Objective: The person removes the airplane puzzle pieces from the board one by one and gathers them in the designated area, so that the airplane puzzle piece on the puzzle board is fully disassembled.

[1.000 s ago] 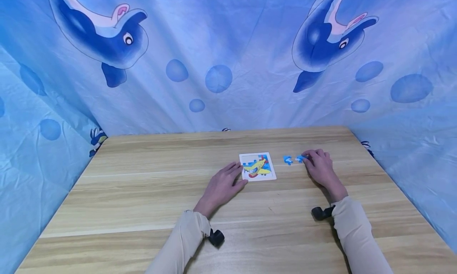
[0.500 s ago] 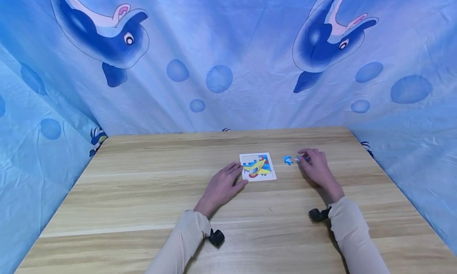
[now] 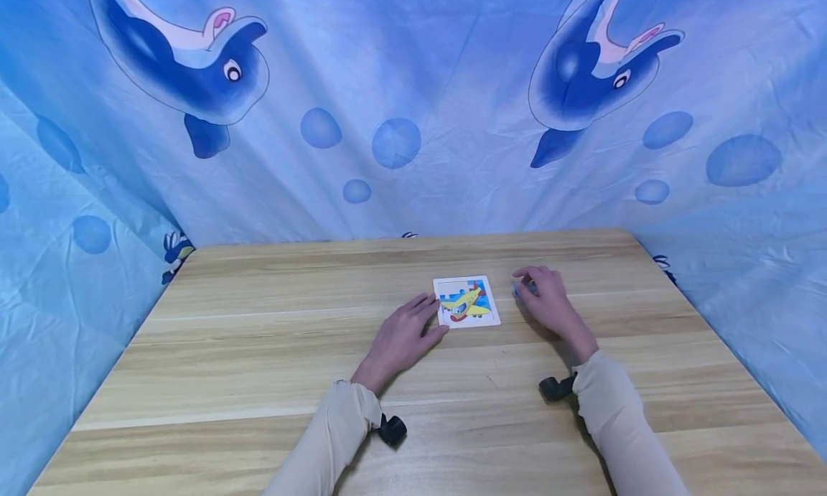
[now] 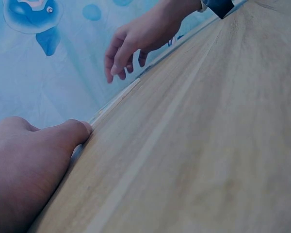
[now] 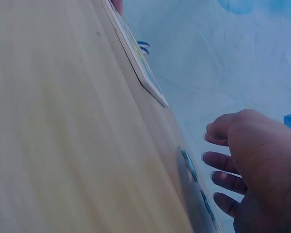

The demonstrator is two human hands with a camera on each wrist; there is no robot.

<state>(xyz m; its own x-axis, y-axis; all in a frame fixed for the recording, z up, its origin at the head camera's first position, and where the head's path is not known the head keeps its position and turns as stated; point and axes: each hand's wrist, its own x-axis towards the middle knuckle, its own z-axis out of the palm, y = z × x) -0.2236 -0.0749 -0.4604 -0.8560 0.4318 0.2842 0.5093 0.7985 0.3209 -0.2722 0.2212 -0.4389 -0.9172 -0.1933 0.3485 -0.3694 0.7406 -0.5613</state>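
A square white-framed jigsaw puzzle (image 3: pixel 468 322) with a yellow airplane picture lies on the table; bare white spots show at its upper left. My left hand (image 3: pixel 402 336) rests at its left side, fingertips and thumb touching the border, fingers fairly straight. To the right of the puzzle, my right hand (image 3: pixel 545 302) hovers with loosely bent fingers and nothing seen between them. Under it lie two blue puzzle pieces, mostly covered in the head view. The right wrist view shows the nearer-to-puzzle piece (image 5: pixel 189 165) and another piece (image 5: pixel 209 208) edge-on, just off the fingertips.
The wooden table (image 3: pixel 258 352) extends around both hands. Behind it hangs a blue curtain (image 3: pixel 439 180) printed with dolphins and bubbles. Black wrist cameras sit on the left cuff (image 3: pixel 391 431) and the right cuff (image 3: pixel 555 389).
My right hand has moved left, from the right-hand blue piece to over both pieces, closer to the puzzle. My left hand and the puzzle have stayed in place.
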